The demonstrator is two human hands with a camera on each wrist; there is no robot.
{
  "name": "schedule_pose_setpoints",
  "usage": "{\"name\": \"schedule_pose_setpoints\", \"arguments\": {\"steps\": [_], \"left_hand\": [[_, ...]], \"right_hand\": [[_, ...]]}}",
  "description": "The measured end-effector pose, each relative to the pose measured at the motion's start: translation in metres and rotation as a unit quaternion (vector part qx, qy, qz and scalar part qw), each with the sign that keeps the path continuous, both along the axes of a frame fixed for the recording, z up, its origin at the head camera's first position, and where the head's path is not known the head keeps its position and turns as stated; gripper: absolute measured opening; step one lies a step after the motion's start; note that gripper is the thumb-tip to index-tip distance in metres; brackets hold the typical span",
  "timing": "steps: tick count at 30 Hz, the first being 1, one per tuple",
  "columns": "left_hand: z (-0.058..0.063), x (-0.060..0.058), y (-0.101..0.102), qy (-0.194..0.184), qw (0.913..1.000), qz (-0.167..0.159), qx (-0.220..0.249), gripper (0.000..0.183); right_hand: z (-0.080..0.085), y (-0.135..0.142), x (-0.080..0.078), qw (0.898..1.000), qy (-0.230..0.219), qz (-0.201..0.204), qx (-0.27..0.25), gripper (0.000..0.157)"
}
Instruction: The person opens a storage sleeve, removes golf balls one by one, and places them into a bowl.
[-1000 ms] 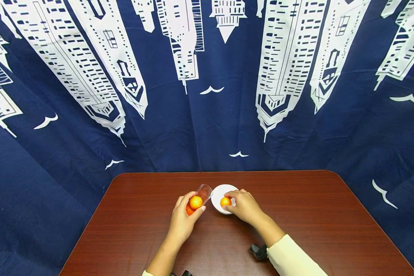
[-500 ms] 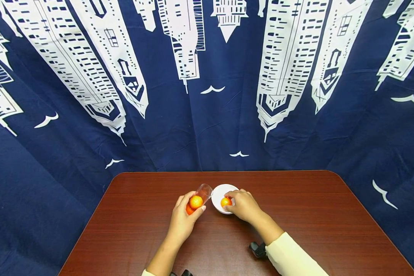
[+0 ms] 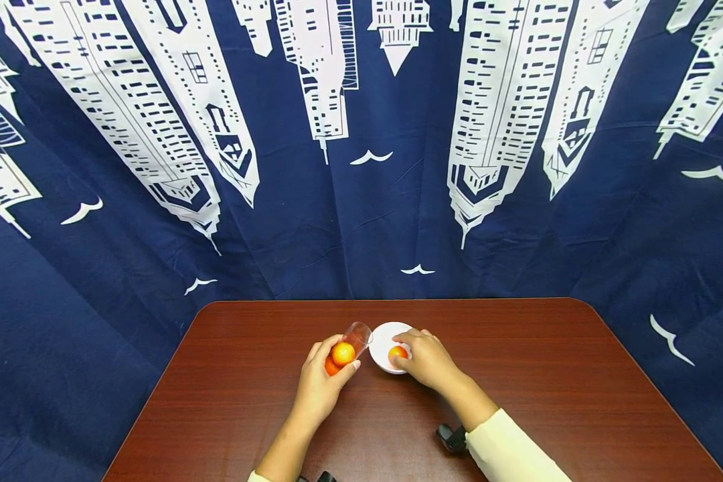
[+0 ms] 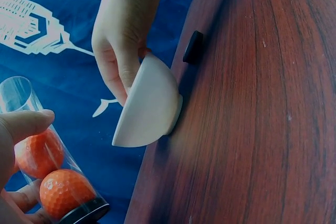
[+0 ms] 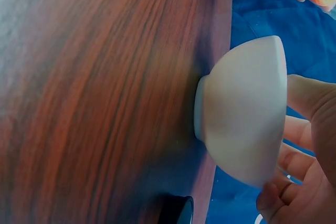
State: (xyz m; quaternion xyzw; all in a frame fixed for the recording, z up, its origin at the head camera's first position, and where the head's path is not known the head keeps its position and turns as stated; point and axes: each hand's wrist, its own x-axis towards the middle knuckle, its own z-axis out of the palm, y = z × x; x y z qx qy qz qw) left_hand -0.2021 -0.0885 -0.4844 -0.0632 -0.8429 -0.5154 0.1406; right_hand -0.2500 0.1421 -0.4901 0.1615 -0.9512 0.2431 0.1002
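Observation:
My left hand (image 3: 320, 385) grips a clear plastic tube (image 3: 359, 337), tilted with its open mouth toward the white bowl (image 3: 381, 348). Two orange golf balls (image 4: 68, 192) sit inside the tube, the lower one against its black end cap (image 4: 85, 212). My right hand (image 3: 429, 361) reaches over the bowl's right rim, thumb and fingers around another orange golf ball (image 3: 399, 351) in the bowl. From both wrist views the bowl's wall hides that ball. The bowl stands upright on the table.
A small flat black piece (image 4: 193, 46) lies on the brown wooden table (image 3: 253, 375), beyond the bowl in the left wrist view. Black wrist devices (image 3: 452, 438) sit below the arms. A blue cloth (image 3: 391, 214) with white building prints hangs behind the table's far edge.
The right hand's golf ball has shifted slightly right and lower into the bowl, more covered by the thumb. My left hand and the tube stay almost still.

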Motion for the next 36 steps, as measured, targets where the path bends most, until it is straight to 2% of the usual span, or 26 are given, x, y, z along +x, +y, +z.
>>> {"name": "schedule_pose_setpoints", "arguments": {"steps": [7, 13, 16, 24, 32, 36], "left_hand": [[0.000, 0.001, 0.000, 0.010, 0.9999, -0.002, -0.003, 0.051], [0.003, 0.001, 0.000, 0.023, 0.9997, 0.002, -0.009, 0.051], [0.004, 0.000, 0.001, 0.027, 0.9995, 0.005, -0.014, 0.052], [0.006, 0.003, 0.002, 0.039, 0.9984, 0.008, -0.041, 0.054], [0.007, 0.005, 0.008, 0.077, 0.9923, 0.022, -0.095, 0.056], [0.007, 0.004, 0.010, 0.095, 0.9870, 0.029, -0.127, 0.057]], "right_hand": [[0.005, 0.002, 0.006, 0.999, -0.003, -0.015, -0.046, 0.033], [0.005, 0.005, 0.010, 0.994, 0.024, -0.004, -0.108, 0.031], [0.006, 0.007, 0.013, 0.988, 0.027, 0.004, -0.154, 0.031], [0.011, 0.011, 0.025, 0.965, -0.011, 0.028, -0.262, 0.031], [0.012, 0.013, 0.034, 0.944, -0.028, 0.065, -0.322, 0.033], [0.014, 0.012, 0.038, 0.940, -0.040, 0.073, -0.331, 0.035]]}}
